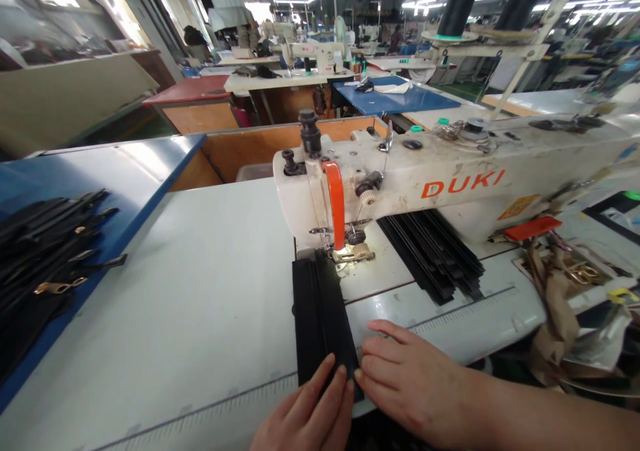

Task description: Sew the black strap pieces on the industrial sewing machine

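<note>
A long black fabric strip with a lengthwise seam or fold lies on the sewing machine bed, its far end at the presser foot. At its near end, my left hand is closed on the strip, fingers together on top and thumb hidden. My right hand pinches the right edge close by, its index finger slightly raised. The white sewing machine has an orange guard in front of the needle area. Under its arm lies a fanned stack of black strips.
Black pieces with zip pulls are piled on a blue table at left. A ruler scale runs along the front edge. At right, beige straps and metal buckles sit by the bed. Other sewing machines stand behind.
</note>
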The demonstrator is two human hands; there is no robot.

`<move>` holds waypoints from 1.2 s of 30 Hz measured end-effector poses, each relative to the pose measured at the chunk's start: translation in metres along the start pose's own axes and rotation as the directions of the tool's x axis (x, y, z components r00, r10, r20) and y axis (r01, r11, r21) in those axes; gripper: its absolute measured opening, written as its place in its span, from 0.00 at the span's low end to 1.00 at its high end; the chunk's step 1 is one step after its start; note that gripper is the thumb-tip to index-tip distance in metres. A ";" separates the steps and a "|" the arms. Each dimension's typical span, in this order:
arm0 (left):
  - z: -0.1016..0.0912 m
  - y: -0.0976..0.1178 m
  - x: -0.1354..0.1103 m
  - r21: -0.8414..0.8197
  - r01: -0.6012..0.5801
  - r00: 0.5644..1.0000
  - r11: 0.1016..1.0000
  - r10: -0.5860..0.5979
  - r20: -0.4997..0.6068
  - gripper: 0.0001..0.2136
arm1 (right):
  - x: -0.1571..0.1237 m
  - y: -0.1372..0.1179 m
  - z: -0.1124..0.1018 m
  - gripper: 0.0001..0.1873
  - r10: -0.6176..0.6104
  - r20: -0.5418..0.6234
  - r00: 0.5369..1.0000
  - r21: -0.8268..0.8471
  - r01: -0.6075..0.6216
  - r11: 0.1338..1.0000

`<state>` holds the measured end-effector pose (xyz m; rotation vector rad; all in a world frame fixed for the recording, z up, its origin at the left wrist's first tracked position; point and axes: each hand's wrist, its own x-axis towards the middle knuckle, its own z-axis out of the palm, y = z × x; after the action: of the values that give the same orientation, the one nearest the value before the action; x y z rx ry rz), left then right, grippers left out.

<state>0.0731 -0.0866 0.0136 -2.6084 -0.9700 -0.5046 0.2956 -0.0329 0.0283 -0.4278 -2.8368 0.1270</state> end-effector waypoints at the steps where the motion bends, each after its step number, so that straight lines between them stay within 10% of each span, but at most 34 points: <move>1: 0.001 -0.002 0.001 -0.009 0.011 1.000 1.000 -0.011 0.001 0.17 | 0.001 0.001 0.001 0.09 0.006 0.002 1.000 0.001 -0.006 1.000; 36: 0.050 -0.115 0.068 -0.078 0.124 0.992 0.989 -0.124 0.007 0.18 | 0.064 0.081 0.026 0.08 0.315 -0.225 0.922 -0.143 -0.351 0.926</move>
<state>0.0548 0.0553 0.0171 -2.6287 -1.1409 -0.5815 0.2526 0.0626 0.0095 -0.9114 -2.5639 -0.1049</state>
